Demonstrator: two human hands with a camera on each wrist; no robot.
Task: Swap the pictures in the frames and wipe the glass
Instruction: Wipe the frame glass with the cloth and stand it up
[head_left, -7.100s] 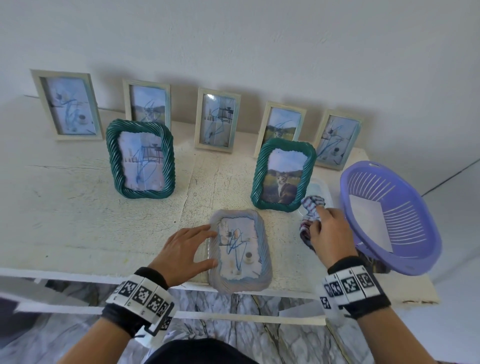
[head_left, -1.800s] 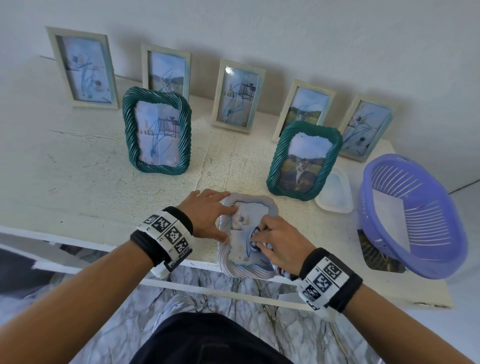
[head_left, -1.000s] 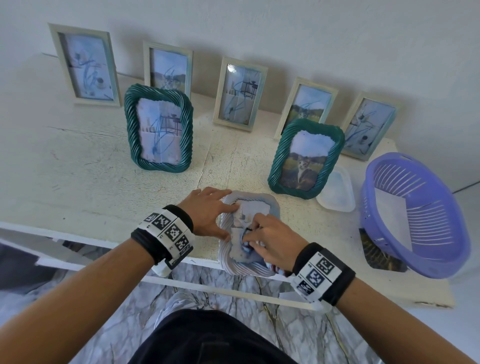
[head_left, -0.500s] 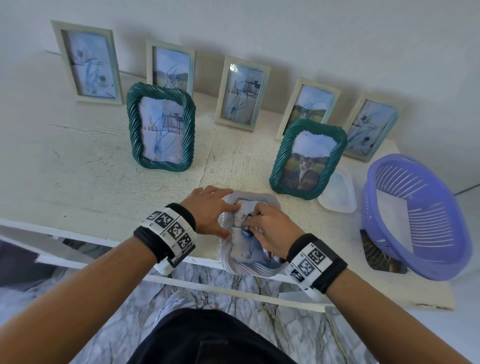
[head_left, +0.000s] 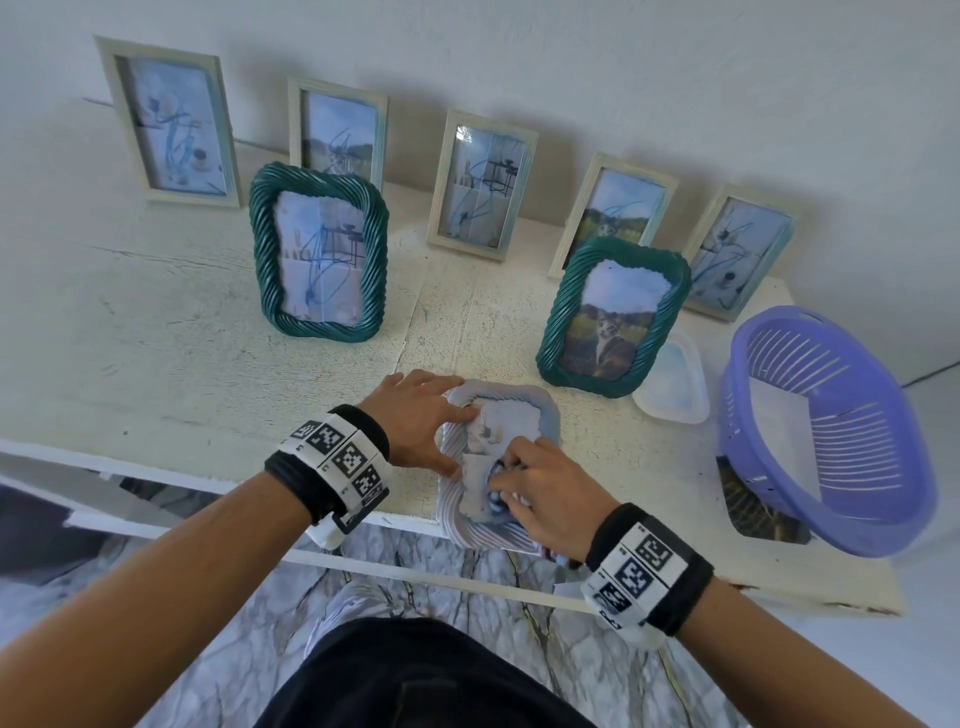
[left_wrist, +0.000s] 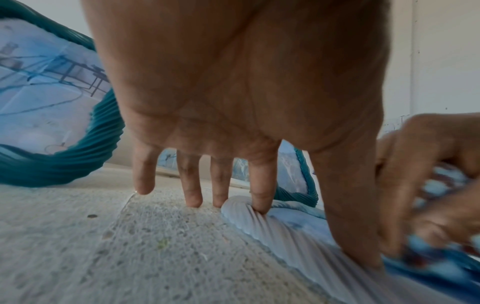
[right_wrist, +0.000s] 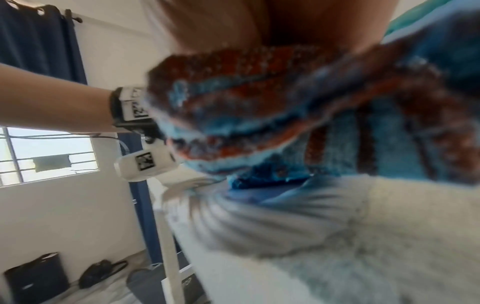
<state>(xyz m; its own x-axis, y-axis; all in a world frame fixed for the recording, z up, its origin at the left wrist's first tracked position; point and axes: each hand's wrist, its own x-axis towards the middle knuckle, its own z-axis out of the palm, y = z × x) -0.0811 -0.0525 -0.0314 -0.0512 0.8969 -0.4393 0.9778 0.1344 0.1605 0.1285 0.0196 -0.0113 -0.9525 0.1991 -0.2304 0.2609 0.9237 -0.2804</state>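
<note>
A pale ribbed frame (head_left: 545, 415) lies flat at the table's front edge, glass up. My left hand (head_left: 421, 415) rests on its left rim with straight fingers (left_wrist: 259, 197) and thumb pressing down on the frame (left_wrist: 293, 236). My right hand (head_left: 540, 488) grips a blue and brown checked cloth (head_left: 496, 475) bunched against the glass; the cloth (right_wrist: 285, 115) fills the blurred right wrist view above the frame rim (right_wrist: 285, 222). Two green twisted frames stand behind, one on the left (head_left: 319, 252) and one on the right (head_left: 613, 317).
Several pale frames lean on the wall, such as the middle one (head_left: 480, 184). A clear plastic lid (head_left: 672, 379) lies right of the cat frame. A purple basket (head_left: 826, 431) sits tilted at the right end. The table edge (head_left: 208, 483) runs under my wrists.
My right hand has slid the cloth from the upper part of the glass back down toward the near end. My left hand has stayed on the frame's left rim.
</note>
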